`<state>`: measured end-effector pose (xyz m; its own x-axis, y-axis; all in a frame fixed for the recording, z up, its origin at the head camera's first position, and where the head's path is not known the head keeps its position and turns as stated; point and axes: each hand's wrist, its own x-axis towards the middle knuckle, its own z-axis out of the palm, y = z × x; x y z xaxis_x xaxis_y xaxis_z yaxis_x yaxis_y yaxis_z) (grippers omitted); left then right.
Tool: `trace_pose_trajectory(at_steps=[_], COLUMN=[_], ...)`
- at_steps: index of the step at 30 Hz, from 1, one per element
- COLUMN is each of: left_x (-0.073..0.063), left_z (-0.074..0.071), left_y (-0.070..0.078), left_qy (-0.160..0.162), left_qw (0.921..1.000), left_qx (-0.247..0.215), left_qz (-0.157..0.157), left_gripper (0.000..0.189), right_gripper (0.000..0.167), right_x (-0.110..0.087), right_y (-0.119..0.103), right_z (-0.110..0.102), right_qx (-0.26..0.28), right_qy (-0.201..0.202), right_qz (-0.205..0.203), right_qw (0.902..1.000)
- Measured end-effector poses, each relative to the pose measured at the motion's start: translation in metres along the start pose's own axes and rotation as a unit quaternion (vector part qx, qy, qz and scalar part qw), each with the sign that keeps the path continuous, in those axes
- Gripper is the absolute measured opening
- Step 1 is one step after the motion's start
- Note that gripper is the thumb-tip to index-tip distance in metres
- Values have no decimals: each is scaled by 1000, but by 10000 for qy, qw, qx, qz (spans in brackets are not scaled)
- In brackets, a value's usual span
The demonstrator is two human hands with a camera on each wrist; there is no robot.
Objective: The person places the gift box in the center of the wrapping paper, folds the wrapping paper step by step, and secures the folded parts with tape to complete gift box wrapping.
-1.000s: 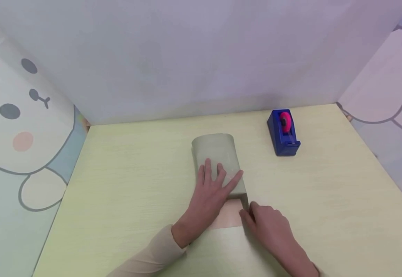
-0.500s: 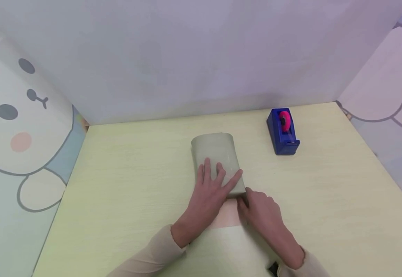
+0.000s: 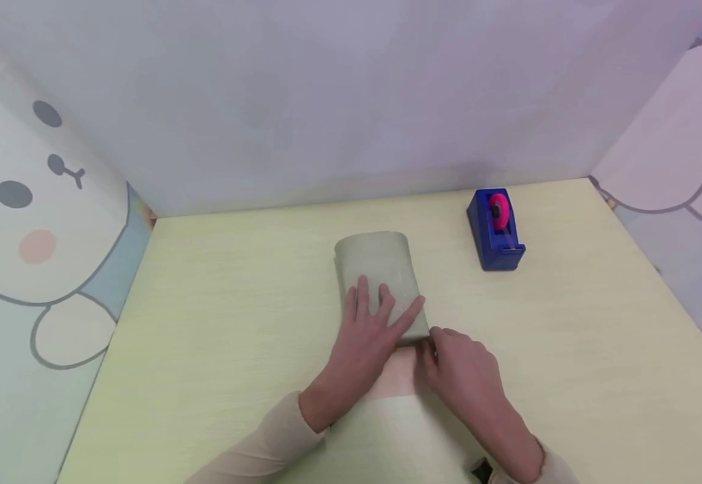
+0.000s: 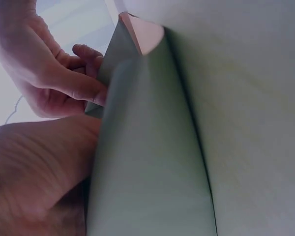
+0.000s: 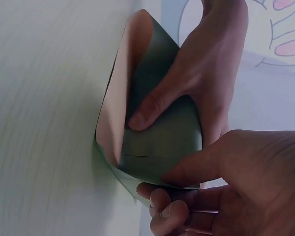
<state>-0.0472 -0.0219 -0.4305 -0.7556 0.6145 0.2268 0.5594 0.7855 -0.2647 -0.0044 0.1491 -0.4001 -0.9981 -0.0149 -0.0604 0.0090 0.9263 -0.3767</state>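
The green paper bundle point(image 3: 378, 259) lay beneath the left grip point(image 3: 364, 346), spread fingers resting on top, while the right grip point(image 3: 467, 370) pinched its near right edge. The sides looked wrapped already; the near end, pink flap point(image 3: 395, 376) showing, seemed not yet folded closed. Its long axis ran from beside the right grip toward the pale backdrop point(image 3: 339, 121), leaning slightly left

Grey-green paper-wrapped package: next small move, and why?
Probably crease the near right corner of the package flat: the bare right hand pinches that corner, the bare left hand lies spread on top, and the pale-pink paper flap extends outward, not yet folded up.
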Motion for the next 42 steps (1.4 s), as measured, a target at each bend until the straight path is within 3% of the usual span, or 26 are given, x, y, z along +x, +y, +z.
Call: trace_pose_trajectory(at_steps=[10, 13, 16, 18, 21, 24, 27, 29, 32, 36, 42], left_x=[0, 0, 1, 1, 3, 3, -1, -4, -8, -10, -11], left_z=[-2, -2, -3, -4, -5, -6, -7, -9, -10, -8, -10], left_y=[0, 1, 1, 1, 1, -1, -9, -17, -29, -38, -38], left_qy=[-46, -67, -140, -225, -372, -528, -634, -574, -181, 311, 187], left_qw=[10000, 10000, 9999, 9997, 9988, 9976, 9954, 9926, 9878, 9853, 9886], left_qx=[53, 25, 25, 48, -41, -292, -710, -1067, -1517, -1590, -1365], left_qz=[-13, -5, -36, -126, -330, -349, -99, 95, 302, 548, 603], left_gripper=[82, 81, 81, 83, 93, 104, 104, 94, 73, 58, 59], right_gripper=[34, 23, 14, 23, 28, 26, 28, 29, 29, 27, 35], right_x=[-4, -6, -5, -1, 7, 11, 13, 13, 14, 13, 18], right_y=[-4, -5, -5, -4, -2, 1, 3, 3, 2, 3, 5], right_z=[-8, -10, -11, -10, -6, -4, -3, -3, -2, -1, -1], right_qx=[-43, -100, -104, -124, -170, -143, -46, 11, -55, -451, -1329], right_qy=[120, 337, 793, 1087, 1211, 1133, 1051, 1006, 970, 988, 897], right_qz=[-21, -116, -642, -1182, -1852, -2021, -2019, -2013, -2031, -2252, -2738], right_qw=[9999, 9993, 9947, 9869, 9751, 9727, 9737, 9743, 9743, 9682, 9483])
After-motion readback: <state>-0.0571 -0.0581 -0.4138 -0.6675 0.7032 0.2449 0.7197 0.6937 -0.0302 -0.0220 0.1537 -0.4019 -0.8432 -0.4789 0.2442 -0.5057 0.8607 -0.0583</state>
